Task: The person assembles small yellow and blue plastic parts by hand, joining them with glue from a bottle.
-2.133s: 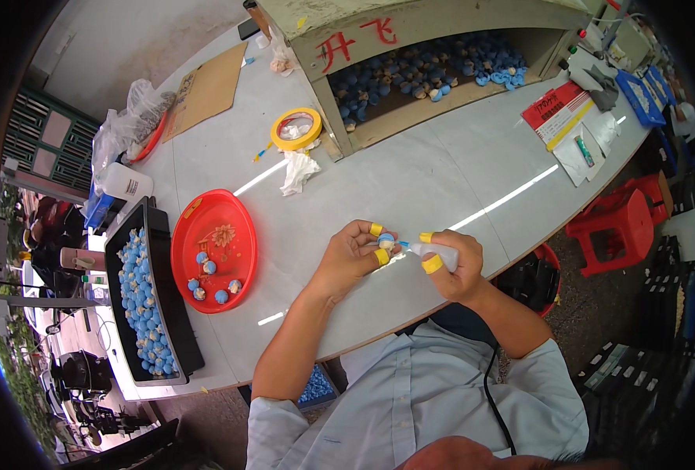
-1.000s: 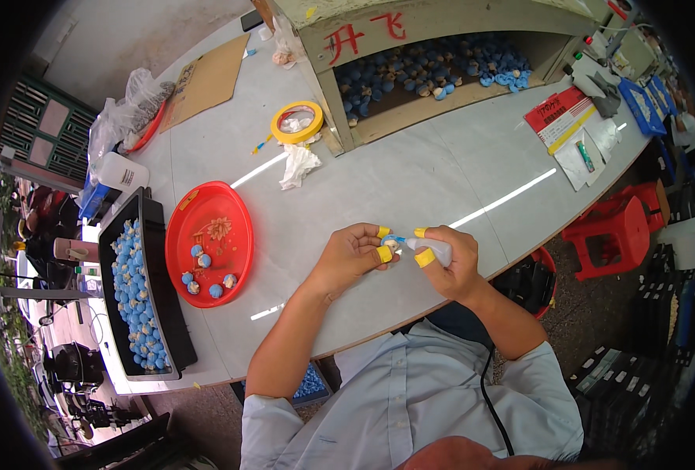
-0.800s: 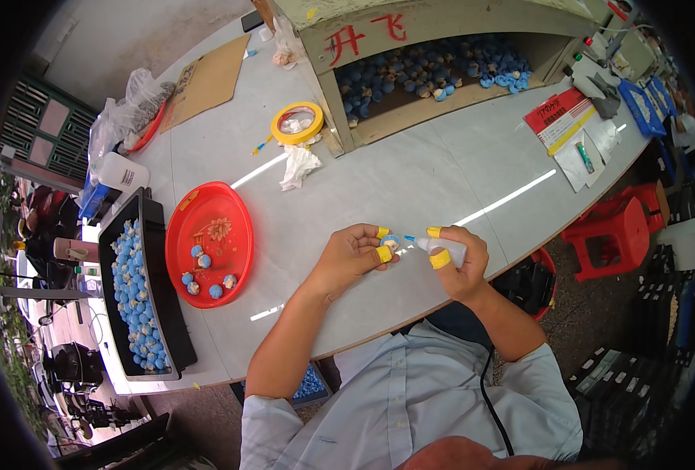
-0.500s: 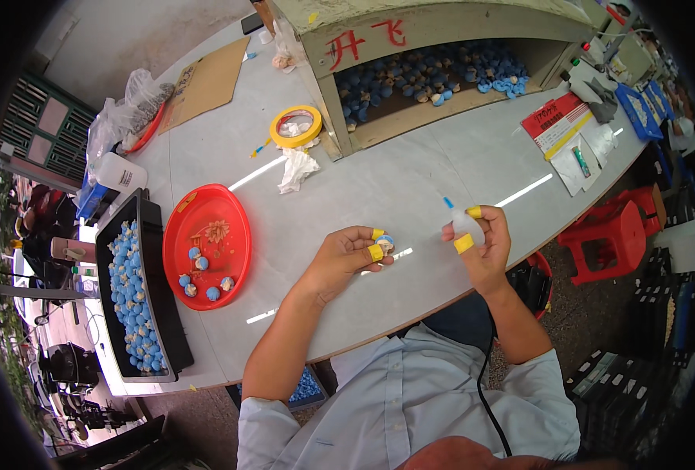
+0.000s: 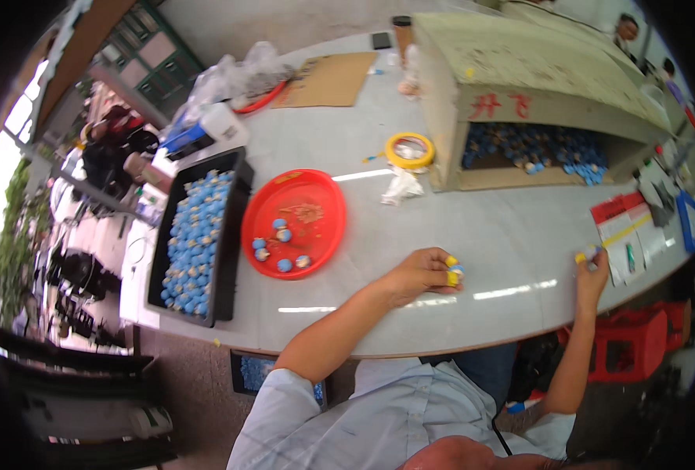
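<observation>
Head view — our two hands apart over the pale table, each pinching something small.

Our left hand (image 5: 419,274) rests on the grey-white table (image 5: 512,235) just right of the red tray (image 5: 294,222), its yellow-capped fingertips (image 5: 451,262) pressed together around a small blue piece (image 5: 458,271). Our right hand (image 5: 592,270) is well off to the right at the table's edge, fingers closed in a pinch on a tiny part (image 5: 590,252) we cannot make out, beside the red-and-white papers (image 5: 623,235). The red tray holds a few blue balls (image 5: 278,247); left of it a black bin (image 5: 194,235) is full of them. Farther back sit a yellow tape roll (image 5: 410,149) and a long cardboard box (image 5: 535,102) — more blue pieces show in its open side.
</observation>
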Demonstrator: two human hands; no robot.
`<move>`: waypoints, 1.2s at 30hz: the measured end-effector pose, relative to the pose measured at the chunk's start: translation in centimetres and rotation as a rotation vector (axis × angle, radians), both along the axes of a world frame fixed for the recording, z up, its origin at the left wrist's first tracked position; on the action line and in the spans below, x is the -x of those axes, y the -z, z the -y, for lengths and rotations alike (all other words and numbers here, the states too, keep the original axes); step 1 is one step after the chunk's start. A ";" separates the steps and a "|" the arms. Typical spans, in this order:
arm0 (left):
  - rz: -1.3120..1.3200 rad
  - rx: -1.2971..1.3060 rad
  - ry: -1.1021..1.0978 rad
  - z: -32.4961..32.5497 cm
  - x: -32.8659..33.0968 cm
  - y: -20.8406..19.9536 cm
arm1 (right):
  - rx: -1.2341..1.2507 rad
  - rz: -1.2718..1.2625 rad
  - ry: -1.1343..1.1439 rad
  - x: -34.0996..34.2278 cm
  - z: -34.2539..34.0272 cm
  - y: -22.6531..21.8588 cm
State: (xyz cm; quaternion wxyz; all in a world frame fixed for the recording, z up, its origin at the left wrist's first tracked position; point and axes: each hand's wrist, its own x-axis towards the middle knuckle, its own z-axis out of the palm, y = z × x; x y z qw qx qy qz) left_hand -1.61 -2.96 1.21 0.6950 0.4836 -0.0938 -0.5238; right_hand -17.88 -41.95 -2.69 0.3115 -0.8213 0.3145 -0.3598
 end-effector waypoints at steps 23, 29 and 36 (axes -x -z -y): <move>0.105 0.026 -0.152 2.5 0.8 0.6 | 0.134 0.269 -0.300 -1.8 -10.7 -4.4; 0.071 -0.052 -0.253 0.3 0.0 0.4 | -0.187 0.149 -0.425 -12.4 -12.5 -6.5; 0.032 -0.033 -0.209 1.1 0.6 -0.1 | 0.296 -0.079 -0.126 -17.7 -7.5 -6.5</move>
